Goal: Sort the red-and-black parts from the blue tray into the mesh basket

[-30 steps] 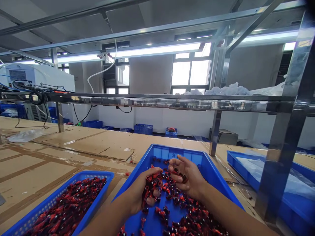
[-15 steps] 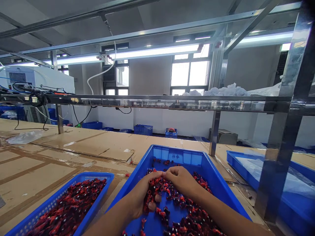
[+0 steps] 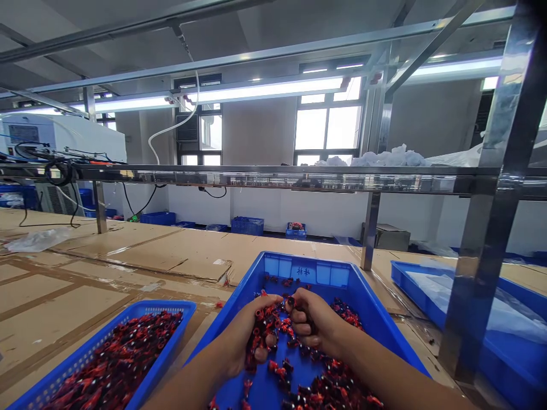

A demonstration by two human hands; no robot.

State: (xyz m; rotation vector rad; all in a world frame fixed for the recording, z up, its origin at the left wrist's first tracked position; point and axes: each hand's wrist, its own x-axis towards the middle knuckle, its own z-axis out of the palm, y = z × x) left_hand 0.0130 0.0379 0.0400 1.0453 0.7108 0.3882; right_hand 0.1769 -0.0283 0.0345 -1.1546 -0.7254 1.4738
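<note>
Both hands are over a deep blue tray point(image 3: 327, 273). My left hand point(image 3: 239, 336) is curled around a handful of small red and black pieces point(image 3: 260, 327), perhaps plastic parts, some with ring-shaped ends. Its thumb stretches toward my right hand point(image 3: 320, 322), which is closed in a pinch on one small dark red-black piece point(image 3: 291, 302). The other fingers of that hand are folded in. More loose red and black pieces point(image 3: 337, 381) are scattered over the tray's floor, thickest at the near right.
Left of the tray stands a blue perforated basket point(image 3: 188, 310) heaped with similar pieces. A metal post point(image 3: 481, 273) and another blue tray point(image 3: 397, 273) with clear plastic sheeting are to the right. A metal shelf rail point(image 3: 256, 175) crosses ahead above the cardboard-covered table point(image 3: 171, 250).
My right hand has turned and drawn slightly away from the left thumb, its fingers now curled, with a small dark piece showing in its pinch. The left hand keeps its handful.
</note>
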